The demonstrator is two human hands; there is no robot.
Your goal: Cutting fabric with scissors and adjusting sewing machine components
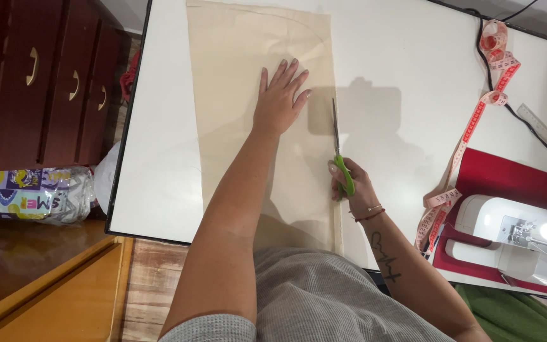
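Pressing my left hand flat on the beige fabric, I kept every finger spread wide and held nothing in that grip; the palm and fingers simply lay on the cloth near its right edge. The fabric stretched lengthwise across the white counter, from the far edge down to my grey shirt at the near edge, and a faint curved line ran across its far end. My right hand had its grip closed around the green handles of the scissors, which lay along the right border of the fabric with the blades pointing away from me, just beside my left fingertips but not touching them. I could not tell how far apart the blades stood, since they showed only as one thin line. A red thread and a thin bracelet circled my right wrist. Farther right on the counter, a pink measuring tape trailed in loops from the far corner toward a white sewing machine, which sat on a red mat with its lamp lit. A clear ruler lay near the counter's right edge, well apart from both hands, and a dark wooden chest of drawers stood to the left.
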